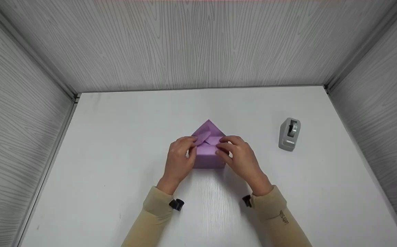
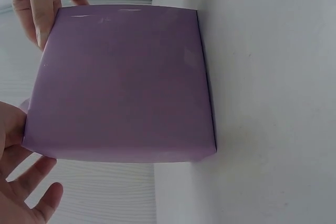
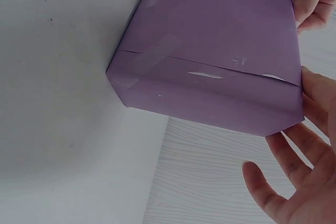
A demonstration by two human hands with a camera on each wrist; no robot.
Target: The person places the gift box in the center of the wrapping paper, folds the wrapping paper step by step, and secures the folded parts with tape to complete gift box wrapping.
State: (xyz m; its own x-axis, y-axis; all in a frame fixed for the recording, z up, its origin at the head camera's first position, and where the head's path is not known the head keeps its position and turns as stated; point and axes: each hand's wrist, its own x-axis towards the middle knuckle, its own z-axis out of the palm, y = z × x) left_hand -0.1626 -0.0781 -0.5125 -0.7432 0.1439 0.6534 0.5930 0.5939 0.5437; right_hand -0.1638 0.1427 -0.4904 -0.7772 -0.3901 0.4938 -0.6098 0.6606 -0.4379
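Note:
A box wrapped in purple paper stands at the middle of the table. Its upper end has folded paper, with a pointed flap reaching away from the person. At the left edge, the left hand grips the box and its folded paper with bent fingers. The right hand holds the opposite edge, thumb and fingers close together on the paper. A seam with clear tape runs along a face in the right wrist view, with small white tears beside it. The box's underside is hidden.
A grey tape dispenser stands to the right of the box on the white table. Wood-grain panels enclose the table at the back and both sides. A small black device sits at the left wrist.

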